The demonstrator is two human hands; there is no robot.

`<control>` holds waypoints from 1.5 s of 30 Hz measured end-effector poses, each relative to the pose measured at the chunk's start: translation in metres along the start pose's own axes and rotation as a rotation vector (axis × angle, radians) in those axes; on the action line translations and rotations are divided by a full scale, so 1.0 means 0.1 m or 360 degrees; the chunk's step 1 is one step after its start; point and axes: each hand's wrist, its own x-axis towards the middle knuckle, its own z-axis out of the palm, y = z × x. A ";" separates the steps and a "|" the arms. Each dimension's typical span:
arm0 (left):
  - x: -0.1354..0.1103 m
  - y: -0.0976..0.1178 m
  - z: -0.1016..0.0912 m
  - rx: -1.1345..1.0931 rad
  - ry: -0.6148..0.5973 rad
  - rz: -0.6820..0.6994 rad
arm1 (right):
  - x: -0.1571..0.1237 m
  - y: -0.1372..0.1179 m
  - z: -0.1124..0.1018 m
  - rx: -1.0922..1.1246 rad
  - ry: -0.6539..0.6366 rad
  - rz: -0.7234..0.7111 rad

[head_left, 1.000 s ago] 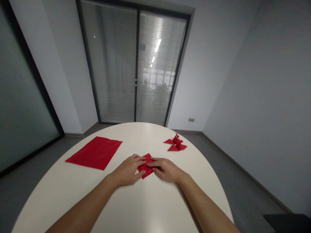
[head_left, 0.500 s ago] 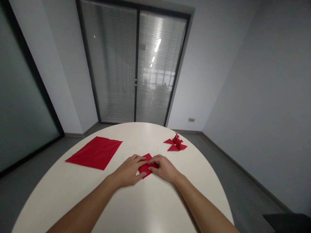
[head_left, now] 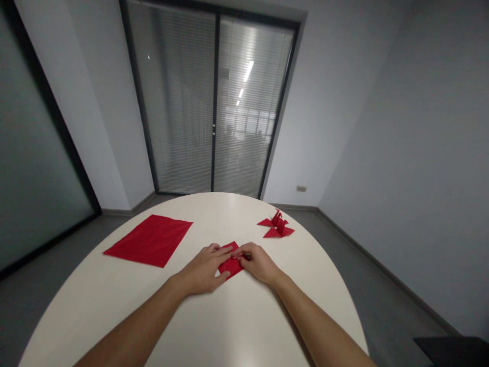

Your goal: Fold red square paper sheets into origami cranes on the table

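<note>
A small folded piece of red paper [head_left: 231,266] lies on the table in front of me, between my two hands. My left hand [head_left: 206,269] rests on its left side, fingers stretched across the upper part and the thumb apart near the lower edge. From the right, my right hand [head_left: 257,262] curls over the paper, its thumb and fingertips bent in on the right part. Those fingertips partly hide the paper, and its inner folds are hard to make out.
A larger red paper sheet [head_left: 151,242] lies flat at the left of the white round table [head_left: 237,321]. Folded red paper cranes [head_left: 278,227] sit near the far right edge. Beyond stand a glazed partition with blinds [head_left: 183,102] and grey walls. A dark object [head_left: 451,350] shows at lower right.
My right thumb has moved up and in toward the fingers, uncovering more of the paper's lower right part. My left hand has barely shifted.
</note>
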 end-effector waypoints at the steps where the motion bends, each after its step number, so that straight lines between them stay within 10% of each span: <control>1: 0.00 0.00 0.01 0.0001 0.0004 0.0004 | 0.01 0.02 0.00 0.0006 0.0011 0.0007; 17: -0.02 -0.10 0.10 0.0068 0.0033 -0.0030 | 0.05 0.13 -0.08 -0.0342 0.0291 0.0057; 24: 0.00 -0.07 0.12 0.0067 0.0110 -0.0020 | -0.04 -0.20 -0.12 -0.0523 -0.0146 -0.0296; 45: 0.02 -0.09 0.14 -0.0031 0.0113 -0.0089 | -0.05 -0.26 -0.10 -0.0810 -0.0080 -0.0196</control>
